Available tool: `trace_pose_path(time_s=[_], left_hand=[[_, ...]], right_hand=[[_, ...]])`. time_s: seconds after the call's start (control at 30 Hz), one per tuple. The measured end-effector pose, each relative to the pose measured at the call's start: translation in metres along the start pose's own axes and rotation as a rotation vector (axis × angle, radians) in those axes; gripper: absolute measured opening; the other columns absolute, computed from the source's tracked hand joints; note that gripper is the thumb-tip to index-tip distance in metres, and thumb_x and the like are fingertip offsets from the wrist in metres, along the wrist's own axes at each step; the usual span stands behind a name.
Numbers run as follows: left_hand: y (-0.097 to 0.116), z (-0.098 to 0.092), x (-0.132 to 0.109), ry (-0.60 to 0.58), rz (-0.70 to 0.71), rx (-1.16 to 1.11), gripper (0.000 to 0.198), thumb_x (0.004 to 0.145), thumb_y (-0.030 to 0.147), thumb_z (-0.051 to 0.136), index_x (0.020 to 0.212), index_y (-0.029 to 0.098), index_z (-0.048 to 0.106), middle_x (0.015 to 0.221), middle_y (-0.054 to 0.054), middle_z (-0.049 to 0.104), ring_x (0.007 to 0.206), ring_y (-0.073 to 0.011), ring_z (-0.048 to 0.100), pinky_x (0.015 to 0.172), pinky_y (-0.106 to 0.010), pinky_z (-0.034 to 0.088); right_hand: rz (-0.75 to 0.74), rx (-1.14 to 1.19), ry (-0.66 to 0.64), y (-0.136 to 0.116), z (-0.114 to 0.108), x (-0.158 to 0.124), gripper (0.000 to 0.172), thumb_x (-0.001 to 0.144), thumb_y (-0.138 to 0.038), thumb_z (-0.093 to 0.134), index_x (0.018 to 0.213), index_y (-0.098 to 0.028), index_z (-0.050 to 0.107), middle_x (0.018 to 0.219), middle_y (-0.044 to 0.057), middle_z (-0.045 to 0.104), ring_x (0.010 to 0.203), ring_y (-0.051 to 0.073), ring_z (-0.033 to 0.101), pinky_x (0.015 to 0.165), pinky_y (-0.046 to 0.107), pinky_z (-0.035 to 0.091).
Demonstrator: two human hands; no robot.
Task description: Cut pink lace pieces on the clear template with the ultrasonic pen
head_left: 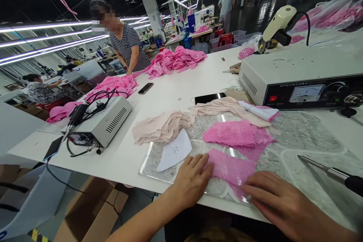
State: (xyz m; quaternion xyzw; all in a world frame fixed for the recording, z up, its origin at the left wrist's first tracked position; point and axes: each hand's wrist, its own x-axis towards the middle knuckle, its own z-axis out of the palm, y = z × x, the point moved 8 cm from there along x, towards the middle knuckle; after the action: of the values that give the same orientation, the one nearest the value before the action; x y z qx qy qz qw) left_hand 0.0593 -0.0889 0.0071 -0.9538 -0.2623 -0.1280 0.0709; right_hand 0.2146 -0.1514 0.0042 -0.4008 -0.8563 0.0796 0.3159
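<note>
The left hand lies palm down, its fingers close together and fingertips at the left edge of a thin, bright pink, sheer fabric piece. I cannot tell whether its thumb and fingers pinch that edge. The right hand is bent over the lower right corner of the same piece; its fingertips are narrowly gathered there, but whether they grip the cloth is hidden. The pink piece therefore spreads between the two hands, on a glossy, grey, stone-patterned slab that rests on a white tabletop.

Just beyond the left hand, a white pattern piece with small dark dots lies partly under a layered stack of beige fabric strips. Straight beyond the gap between the hands sits a stack of bright pink lace pieces. Ahead and to the right of the right hand, a pointed metal tool with a black handle extends over the slab, apart from the fingers. Farther past the right hand stands a large grey metal box with a black dial panel. Well to the left of the left hand is a smaller grey vented box.
</note>
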Motion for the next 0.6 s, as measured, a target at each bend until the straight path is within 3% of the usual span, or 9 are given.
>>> trace_pose_path(time_s=[0.1, 0.17, 0.27, 0.37, 0.43, 0.6], left_hand=[[-0.003, -0.002, -0.004, 0.001, -0.021, -0.001, 0.019, 0.093, 0.014, 0.046, 0.105, 0.013, 0.060, 0.108, -0.013, 0.066, 0.092, -0.0239, 0.062, 0.073, -0.036, 0.049], [-0.006, -0.004, -0.007, 0.003, -0.044, -0.010, 0.020, 0.093, 0.014, 0.044, 0.105, 0.014, 0.061, 0.107, -0.012, 0.066, 0.092, -0.0221, 0.063, 0.073, -0.036, 0.049], [-0.003, -0.008, -0.012, 0.021, 0.011, -0.105, 0.026, 0.095, 0.019, 0.043, 0.114, 0.017, 0.060, 0.122, -0.010, 0.063, 0.113, -0.0221, 0.058, 0.089, -0.036, 0.049], [0.002, -0.005, -0.015, -0.011, 0.089, -0.170, 0.029, 0.097, 0.023, 0.042, 0.119, 0.019, 0.059, 0.130, -0.008, 0.060, 0.125, -0.0220, 0.052, 0.101, -0.037, 0.044], [0.000, -0.001, -0.017, -0.050, 0.067, -0.152, 0.029, 0.097, 0.022, 0.041, 0.117, 0.017, 0.060, 0.127, -0.009, 0.062, 0.122, -0.0212, 0.055, 0.098, -0.036, 0.045], [-0.005, -0.006, -0.026, -0.001, 0.014, -0.167, 0.028, 0.096, 0.024, 0.043, 0.118, 0.017, 0.060, 0.126, -0.011, 0.062, 0.117, -0.0218, 0.057, 0.091, -0.036, 0.049]], right_hand=[[-0.025, 0.016, -0.055, -0.001, 0.002, 0.004, 0.022, 0.093, -0.013, 0.050, 0.106, -0.023, 0.064, 0.098, 0.007, 0.063, 0.092, 0.019, 0.061, 0.078, 0.030, 0.056], [-0.010, 0.017, 0.003, 0.000, -0.004, 0.005, 0.021, 0.093, -0.015, 0.051, 0.107, -0.024, 0.064, 0.096, 0.007, 0.064, 0.087, 0.019, 0.062, 0.074, 0.029, 0.056], [-0.003, 0.039, 0.077, -0.001, -0.008, 0.005, 0.025, 0.092, -0.016, 0.052, 0.114, -0.024, 0.063, 0.098, 0.007, 0.064, 0.089, 0.019, 0.063, 0.074, 0.028, 0.057], [-0.015, 0.084, -0.024, -0.004, 0.007, 0.008, 0.022, 0.094, -0.015, 0.050, 0.108, -0.025, 0.064, 0.099, 0.006, 0.063, 0.091, 0.019, 0.062, 0.076, 0.029, 0.056], [0.024, 0.105, -0.065, -0.002, 0.015, 0.011, 0.019, 0.094, -0.015, 0.049, 0.100, -0.024, 0.065, 0.096, 0.006, 0.063, 0.087, 0.019, 0.062, 0.073, 0.029, 0.055], [0.052, 0.122, 0.024, -0.006, 0.017, 0.034, 0.019, 0.094, -0.015, 0.044, 0.093, -0.021, 0.062, 0.087, 0.005, 0.064, 0.074, 0.016, 0.062, 0.064, 0.025, 0.052]])
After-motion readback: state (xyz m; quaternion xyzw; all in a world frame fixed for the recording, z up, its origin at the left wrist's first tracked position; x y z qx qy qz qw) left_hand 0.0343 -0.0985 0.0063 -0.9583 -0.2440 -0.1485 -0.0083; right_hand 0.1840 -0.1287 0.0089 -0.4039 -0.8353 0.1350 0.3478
